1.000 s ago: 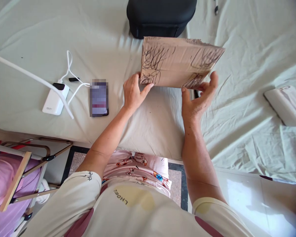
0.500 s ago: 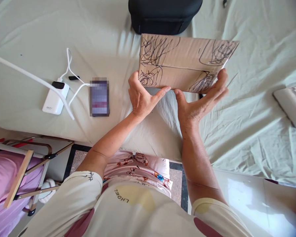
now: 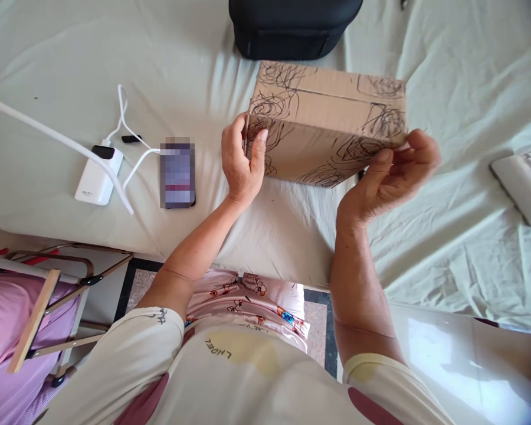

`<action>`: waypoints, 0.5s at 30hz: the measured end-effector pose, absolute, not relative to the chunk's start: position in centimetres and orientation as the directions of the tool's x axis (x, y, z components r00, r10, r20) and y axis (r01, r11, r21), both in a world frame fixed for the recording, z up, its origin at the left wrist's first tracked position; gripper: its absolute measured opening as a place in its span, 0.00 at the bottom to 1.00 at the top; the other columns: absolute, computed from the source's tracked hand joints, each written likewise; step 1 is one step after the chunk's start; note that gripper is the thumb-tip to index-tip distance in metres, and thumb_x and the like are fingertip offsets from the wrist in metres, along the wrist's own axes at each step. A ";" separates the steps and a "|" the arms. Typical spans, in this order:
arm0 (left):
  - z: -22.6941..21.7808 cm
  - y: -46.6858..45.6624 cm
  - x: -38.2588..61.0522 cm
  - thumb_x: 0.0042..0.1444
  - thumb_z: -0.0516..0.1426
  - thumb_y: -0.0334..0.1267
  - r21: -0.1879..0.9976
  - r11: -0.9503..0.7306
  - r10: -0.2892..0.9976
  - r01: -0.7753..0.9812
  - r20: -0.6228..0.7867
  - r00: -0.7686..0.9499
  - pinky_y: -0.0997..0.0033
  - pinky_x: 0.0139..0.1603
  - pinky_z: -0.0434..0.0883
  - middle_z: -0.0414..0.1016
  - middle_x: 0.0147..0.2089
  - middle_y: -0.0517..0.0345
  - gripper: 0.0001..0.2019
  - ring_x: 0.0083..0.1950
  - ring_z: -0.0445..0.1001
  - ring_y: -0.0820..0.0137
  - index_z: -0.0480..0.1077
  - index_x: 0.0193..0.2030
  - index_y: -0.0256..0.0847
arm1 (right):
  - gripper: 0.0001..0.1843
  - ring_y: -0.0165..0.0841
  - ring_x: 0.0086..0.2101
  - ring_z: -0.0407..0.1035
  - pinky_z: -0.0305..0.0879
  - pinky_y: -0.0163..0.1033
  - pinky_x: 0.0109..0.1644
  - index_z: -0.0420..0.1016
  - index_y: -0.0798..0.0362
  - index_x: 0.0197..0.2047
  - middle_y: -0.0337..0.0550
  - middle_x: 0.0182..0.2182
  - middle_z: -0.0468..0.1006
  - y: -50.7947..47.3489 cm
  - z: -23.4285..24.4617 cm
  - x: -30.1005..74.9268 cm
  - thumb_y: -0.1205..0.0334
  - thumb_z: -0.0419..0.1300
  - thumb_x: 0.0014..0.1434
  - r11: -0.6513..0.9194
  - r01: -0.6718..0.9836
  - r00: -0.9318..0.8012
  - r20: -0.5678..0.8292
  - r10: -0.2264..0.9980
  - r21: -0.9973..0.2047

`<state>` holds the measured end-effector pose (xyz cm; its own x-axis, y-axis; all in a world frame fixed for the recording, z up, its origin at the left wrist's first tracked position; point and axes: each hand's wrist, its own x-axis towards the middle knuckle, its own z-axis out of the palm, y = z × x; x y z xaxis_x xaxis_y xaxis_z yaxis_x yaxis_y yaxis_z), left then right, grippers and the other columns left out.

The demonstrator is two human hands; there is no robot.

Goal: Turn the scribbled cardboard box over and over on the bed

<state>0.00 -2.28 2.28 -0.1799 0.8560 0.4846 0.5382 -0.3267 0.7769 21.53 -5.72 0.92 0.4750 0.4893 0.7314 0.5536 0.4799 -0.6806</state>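
A brown cardboard box (image 3: 318, 112) with black scribbles near its corners is tilted over the cloth, its top and the side facing me both in view. My left hand (image 3: 245, 159) grips its left end, the thumb on the near side and the fingers behind the edge. At the near right corner, my right hand (image 3: 392, 171) pinches the box between thumb and fingers. The far and under sides of the box are hidden.
Behind the box stands a black case (image 3: 296, 29). To the left lie a white power bank (image 3: 98, 177) with cables and a phone (image 3: 177, 177). A white object (image 3: 524, 186) sits at the right on the pale sheet (image 3: 460, 236). A folding chair (image 3: 39, 319) is at lower left.
The box has tipped so that its near side now shows below the top. My left thumb moved up onto that side, and my right hand shifted right to the corner.
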 end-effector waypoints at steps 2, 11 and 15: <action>1.4 -1.7 -0.1 0.69 0.34 0.71 0.773 -0.338 0.858 0.537 0.488 -0.163 0.51 0.75 0.69 0.67 0.67 0.50 0.33 0.72 0.69 0.58 0.49 0.72 0.58 | 0.20 0.41 0.54 0.70 0.70 0.57 0.62 0.60 0.43 0.61 0.49 0.53 0.65 -5.5 0.8 21.7 0.43 0.48 0.72 0.465 0.555 0.474 0.722 0.504 -0.689; -3.2 0.9 -0.9 0.69 0.61 0.51 0.691 -0.227 0.915 0.686 0.392 -0.093 0.54 0.79 0.65 0.70 0.69 0.45 0.27 0.79 0.63 0.56 0.59 0.69 0.48 | 0.22 0.36 0.41 0.71 0.74 0.48 0.49 0.65 0.45 0.56 0.41 0.41 0.71 -4.7 -2.7 22.9 0.58 0.58 0.58 0.145 0.559 0.413 0.426 0.805 -0.816; -3.5 1.2 -1.4 0.64 0.66 0.38 0.696 -0.196 0.939 0.691 0.337 -0.073 0.50 0.79 0.64 0.73 0.65 0.44 0.25 0.77 0.65 0.53 0.63 0.64 0.43 | 0.21 0.38 0.41 0.69 0.73 0.55 0.55 0.66 0.46 0.51 0.41 0.40 0.71 -4.5 -3.6 23.6 0.63 0.58 0.52 0.056 0.649 0.379 0.387 0.840 -0.758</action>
